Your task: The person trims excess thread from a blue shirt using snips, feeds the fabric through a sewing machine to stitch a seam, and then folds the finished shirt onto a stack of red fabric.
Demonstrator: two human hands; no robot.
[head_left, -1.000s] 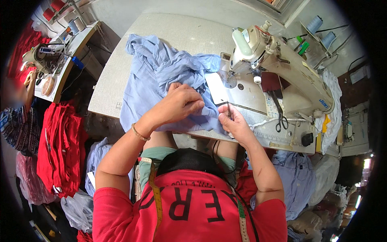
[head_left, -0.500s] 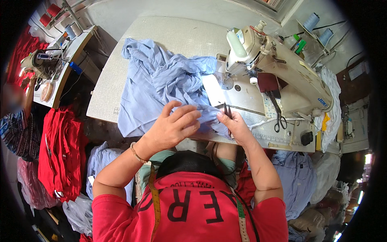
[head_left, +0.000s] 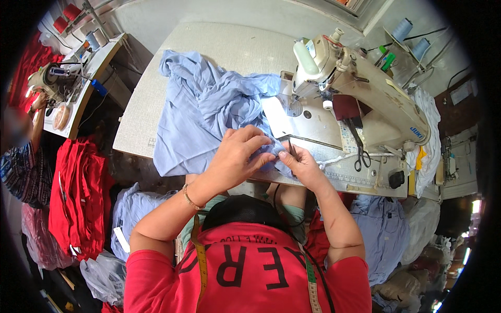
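A light blue garment point(head_left: 195, 117) lies bunched on the sewing table, its near edge drawn toward me. My right hand point(head_left: 302, 166) is closed on that edge, thumb on top, and also holds small dark thread snips point(head_left: 293, 150) whose points show above the fingers. Against the same edge, my left hand point(head_left: 242, 155) has its fingers bent and its thumb beside the right thumb, with cloth between them; some fingertips are hidden. A white paper piece point(head_left: 276, 116) lies beside the garment, near the needle area of the sewing machine point(head_left: 360, 83).
Black-handled scissors point(head_left: 360, 151) hang by the machine, and a dark lump point(head_left: 396, 179) sits at the table's right corner. Red garments point(head_left: 78, 198) hang at left. Beyond them a co-worker's hand point(head_left: 39, 100) is at another machine. Thread cones point(head_left: 402, 29) stand at back right.
My left hand has come down and to the right, from raised with loose fingers to the garment's edge beside my right hand. The right hand has barely shifted.
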